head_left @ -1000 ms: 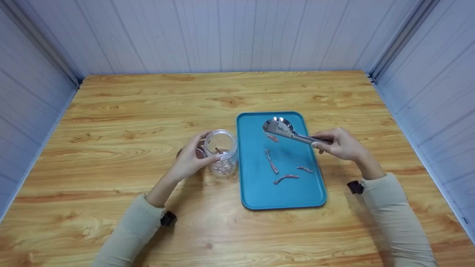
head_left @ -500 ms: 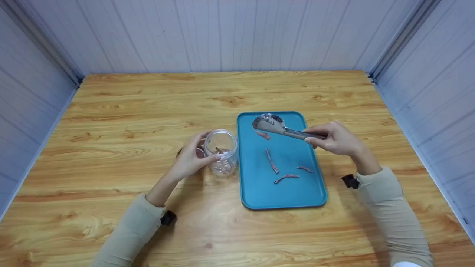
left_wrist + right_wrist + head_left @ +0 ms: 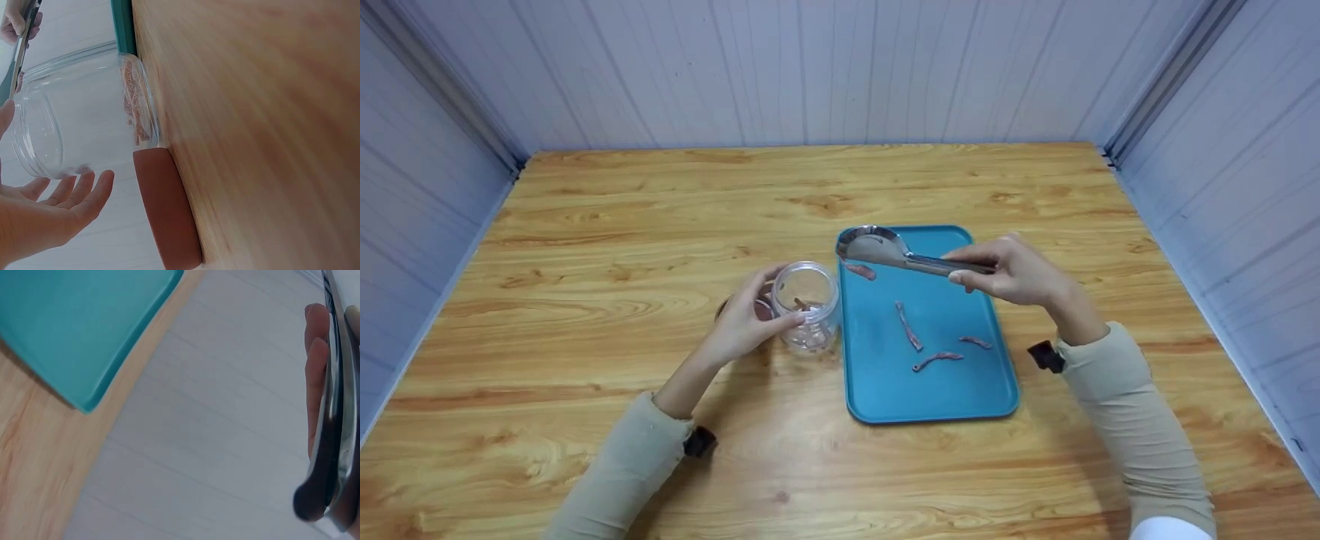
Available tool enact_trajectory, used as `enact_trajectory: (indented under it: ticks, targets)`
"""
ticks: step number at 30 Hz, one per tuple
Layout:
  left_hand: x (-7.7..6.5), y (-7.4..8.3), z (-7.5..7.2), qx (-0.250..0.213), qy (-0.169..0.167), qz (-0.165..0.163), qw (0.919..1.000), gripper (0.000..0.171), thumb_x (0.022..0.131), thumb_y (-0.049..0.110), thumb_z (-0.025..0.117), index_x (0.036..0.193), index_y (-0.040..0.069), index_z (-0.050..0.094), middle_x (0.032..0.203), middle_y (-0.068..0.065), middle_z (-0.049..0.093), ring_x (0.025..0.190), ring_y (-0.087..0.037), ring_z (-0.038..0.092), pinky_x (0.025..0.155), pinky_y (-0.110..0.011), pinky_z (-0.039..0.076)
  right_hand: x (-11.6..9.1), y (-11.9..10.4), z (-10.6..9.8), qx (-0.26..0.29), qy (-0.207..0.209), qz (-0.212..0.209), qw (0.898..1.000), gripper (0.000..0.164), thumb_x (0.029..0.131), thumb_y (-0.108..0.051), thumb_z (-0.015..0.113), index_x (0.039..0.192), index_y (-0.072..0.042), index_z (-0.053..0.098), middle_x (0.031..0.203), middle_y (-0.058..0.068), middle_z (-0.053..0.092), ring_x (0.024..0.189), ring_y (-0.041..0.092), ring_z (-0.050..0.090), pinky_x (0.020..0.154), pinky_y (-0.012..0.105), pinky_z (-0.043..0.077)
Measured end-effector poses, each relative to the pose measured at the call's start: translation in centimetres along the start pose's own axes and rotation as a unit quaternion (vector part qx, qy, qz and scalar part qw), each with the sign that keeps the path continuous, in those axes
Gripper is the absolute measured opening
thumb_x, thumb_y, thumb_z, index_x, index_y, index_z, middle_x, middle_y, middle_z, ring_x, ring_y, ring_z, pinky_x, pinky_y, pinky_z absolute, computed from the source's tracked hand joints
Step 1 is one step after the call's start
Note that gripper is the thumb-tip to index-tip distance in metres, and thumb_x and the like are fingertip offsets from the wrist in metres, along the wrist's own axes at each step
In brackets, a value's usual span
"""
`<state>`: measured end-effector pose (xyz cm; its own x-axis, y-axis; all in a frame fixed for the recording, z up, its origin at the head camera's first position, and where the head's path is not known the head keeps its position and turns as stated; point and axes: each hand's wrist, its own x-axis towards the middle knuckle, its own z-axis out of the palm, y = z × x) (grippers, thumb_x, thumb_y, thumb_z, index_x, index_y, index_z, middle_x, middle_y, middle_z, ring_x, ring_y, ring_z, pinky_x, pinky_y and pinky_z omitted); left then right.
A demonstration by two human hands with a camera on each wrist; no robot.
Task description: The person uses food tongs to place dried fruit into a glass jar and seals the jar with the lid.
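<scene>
My left hand [image 3: 746, 322] grips a clear jar [image 3: 823, 330] near its rim, thumb at the front. The jar stands upright on the table, left of the blue tray [image 3: 930, 397]. Several reddish-brown dried meat strips [image 3: 135, 107] lie at its bottom in the left wrist view. My right hand [image 3: 1016, 274] holds metal food tongs [image 3: 885, 251] by the handle. Their rounded head is over the tray's far left corner, pinching a meat strip [image 3: 861, 271] that sticks out below. On the tray lie 3 more strips [image 3: 909, 326].
A reddish-brown round lid [image 3: 169, 208] rests on the table against the jar's left side, partly behind my left hand in the head view. White panel walls [image 3: 840, 75] enclose the wood-grain table [image 3: 660, 202] at the back and both sides.
My right hand has moved left with the tongs and the pinched strip, from above the tray's middle to its far left corner. The left hand and the jar have stayed put.
</scene>
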<state>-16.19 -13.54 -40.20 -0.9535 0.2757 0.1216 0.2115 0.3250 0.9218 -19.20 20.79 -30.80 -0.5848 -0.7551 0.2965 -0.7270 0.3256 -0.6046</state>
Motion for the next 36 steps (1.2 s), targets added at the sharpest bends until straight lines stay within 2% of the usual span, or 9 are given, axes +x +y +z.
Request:
enact_trajectory:
  ticks: [5,10,15,19,25,28,33,36]
  targets:
    - [0.0,0.0,0.0,0.003,0.000,0.013,0.9999,0.070,0.072,0.023,0.074,0.130,0.007,0.038,0.115,-0.012,0.046,0.090,-0.027,0.047,0.076,-0.047,0.040,1.1,-0.6,0.4,-0.001,0.000,-0.026,1.000,0.016,0.079,0.010,0.058,0.094,0.008,0.063,0.062,0.009,0.058,0.040,0.010,0.037,0.038,0.022,0.029]
    - [0.0,0.1,0.0,0.005,-0.001,0.006,1.0000,0.070,0.072,0.024,0.073,0.130,0.007,0.038,0.116,-0.012,0.045,0.092,-0.029,0.047,0.077,-0.044,0.041,1.8,-0.7,1.0,0.005,-0.004,-0.037,0.999,0.016,0.079,0.009,0.058,0.095,0.008,0.063,0.063,0.008,0.058,0.039,0.010,0.035,0.037,0.022,0.027]
    - [0.0,0.0,-0.1,0.005,-0.002,0.002,1.0000,0.070,0.072,0.025,0.073,0.131,0.008,0.037,0.118,-0.012,0.045,0.095,-0.031,0.047,0.077,-0.044,0.041,2.3,1.2,2.1,0.002,0.004,-0.054,0.999,0.017,0.080,0.005,0.059,0.097,0.004,0.064,0.063,0.004,0.059,0.040,0.010,0.037,0.037,0.023,0.028]
    - [0.0,-0.1,-0.1,0.004,-0.001,0.000,1.0000,0.071,0.072,0.026,0.073,0.131,0.008,0.037,0.117,-0.011,0.045,0.095,-0.031,0.047,0.079,-0.048,0.040,2.7,2.4,2.8,0.004,0.005,-0.059,0.998,0.018,0.082,-0.001,0.060,0.099,-0.002,0.066,0.064,-0.002,0.059,0.040,0.009,0.037,0.037,0.024,0.028]
    - [0.0,-0.2,-0.2,0.004,-0.001,0.008,1.0000,0.070,0.072,0.022,0.073,0.130,0.006,0.037,0.118,-0.018,0.045,0.095,-0.033,0.047,0.079,-0.050,0.039,3.1,2.8,3.5,0.017,0.000,-0.066,0.998,0.017,0.084,-0.007,0.059,0.099,-0.005,0.066,0.064,-0.002,0.059,0.041,0.008,0.038,0.037,0.024,0.029]
    - [0.0,-0.2,-0.1,0.004,-0.003,0.007,1.0000,0.069,0.073,0.021,0.073,0.130,0.007,0.037,0.116,-0.014,0.048,0.092,-0.028,0.049,0.077,-0.044,0.041,3.2,2.8,3.7,0.016,-0.005,-0.059,0.998,0.017,0.084,-0.007,0.059,0.099,-0.004,0.066,0.063,-0.001,0.059,0.041,0.008,0.039,0.037,0.024,0.029]
    - [-0.2,0.9,-0.1,0.001,-0.005,0.005,1.0000,0.067,0.074,0.014,0.072,0.131,0.003,0.037,0.113,-0.014,0.049,0.087,-0.026,0.050,0.073,-0.037,0.042,3.1,1.7,3.8,0.013,-0.006,-0.064,0.998,0.015,0.081,0.001,0.060,0.095,0.001,0.065,0.061,0.002,0.057,0.040,0.011,0.038,0.037,0.024,0.028]
    - [-0.6,2.2,-0.1,0.003,-0.003,0.008,1.0000,0.067,0.074,0.008,0.071,0.130,-0.002,0.036,0.114,-0.019,0.047,0.088,-0.031,0.049,0.073,-0.041,0.042,3.0,0.7,3.4,0.017,-0.007,-0.071,0.997,0.015,0.079,0.006,0.060,0.093,0.004,0.065,0.059,0.004,0.056,0.039,0.012,0.036,0.036,0.024,0.026]
